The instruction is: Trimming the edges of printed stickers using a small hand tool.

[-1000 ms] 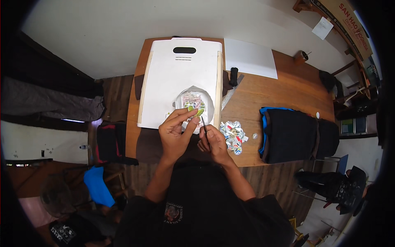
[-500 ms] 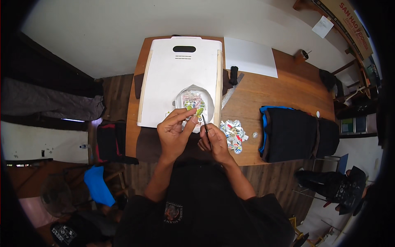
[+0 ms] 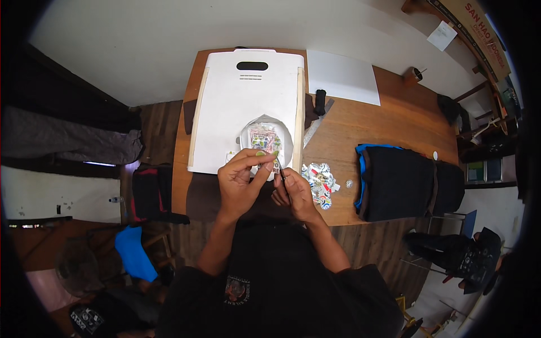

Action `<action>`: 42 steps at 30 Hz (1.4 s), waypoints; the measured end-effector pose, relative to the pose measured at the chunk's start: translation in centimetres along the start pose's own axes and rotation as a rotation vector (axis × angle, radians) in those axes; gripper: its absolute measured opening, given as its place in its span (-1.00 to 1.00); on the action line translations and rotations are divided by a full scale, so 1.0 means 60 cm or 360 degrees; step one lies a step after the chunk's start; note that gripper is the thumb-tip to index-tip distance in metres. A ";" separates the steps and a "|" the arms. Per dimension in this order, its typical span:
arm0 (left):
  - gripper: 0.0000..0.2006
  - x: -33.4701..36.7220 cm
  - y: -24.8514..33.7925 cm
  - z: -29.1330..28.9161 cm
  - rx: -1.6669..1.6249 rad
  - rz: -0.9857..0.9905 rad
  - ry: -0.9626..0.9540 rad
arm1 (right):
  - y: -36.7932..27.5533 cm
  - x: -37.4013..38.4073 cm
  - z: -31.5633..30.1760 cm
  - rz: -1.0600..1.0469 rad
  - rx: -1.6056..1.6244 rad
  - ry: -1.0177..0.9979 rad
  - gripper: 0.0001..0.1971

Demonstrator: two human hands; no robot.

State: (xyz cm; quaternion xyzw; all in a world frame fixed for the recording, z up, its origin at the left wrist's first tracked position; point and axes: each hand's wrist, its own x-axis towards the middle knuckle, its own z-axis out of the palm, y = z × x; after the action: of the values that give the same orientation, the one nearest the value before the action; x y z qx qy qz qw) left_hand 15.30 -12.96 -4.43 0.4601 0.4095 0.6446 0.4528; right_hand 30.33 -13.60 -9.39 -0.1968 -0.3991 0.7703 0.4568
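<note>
Green scrap (image 3: 275,152): likely light, flimsy; best held by its edge. My left hand (image 3: 241,176) pinches it; my right hand (image 3: 296,194), five o'clock, grips a slim tool (image 3: 280,168).

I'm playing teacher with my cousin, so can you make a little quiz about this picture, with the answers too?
1. True or false: the right hand holds a slim dark tool.

2. Where does the ruler lie?
a) left of the big white panel
b) right of the big white panel
c) on the floor

3. Fill in the colour: the left hand has a small piece at its fingertips, and that piece is ____.

Key: 1. True. 2. b. 3. Green.
</note>
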 end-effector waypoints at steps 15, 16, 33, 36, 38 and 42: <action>-0.80 0.004 0.014 -0.001 0.0155 -0.0005 0.0020 | -0.016 -0.001 -0.006 0.0127 0.0031 -0.0096 -0.64; -0.80 0.004 0.014 -0.001 0.0178 0.0017 -0.0112 | -0.016 0.000 -0.006 0.0022 0.0087 -0.0164 -0.64; -0.78 0.005 0.004 0.004 0.0164 -0.0030 0.0021 | -0.012 0.002 -0.007 0.0100 0.0079 -0.0061 -0.65; -0.78 0.006 0.003 0.003 0.0196 -0.0031 0.0028 | -0.013 0.002 -0.009 0.0139 0.0113 -0.0078 -0.64; -0.78 0.005 0.004 0.002 0.0204 -0.0036 0.0028 | -0.013 0.000 -0.010 0.0161 0.0112 -0.0082 -0.64; -0.74 0.006 0.007 0.004 0.0215 -0.0020 0.0032 | -0.014 0.000 -0.011 0.0173 0.0092 -0.0077 -0.63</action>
State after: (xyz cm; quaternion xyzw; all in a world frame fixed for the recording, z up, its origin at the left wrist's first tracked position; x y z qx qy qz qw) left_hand 15.39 -12.70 -3.93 0.4805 0.4594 0.6173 0.4207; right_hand 31.20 -13.07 -9.12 -0.1862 -0.3765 0.8097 0.4099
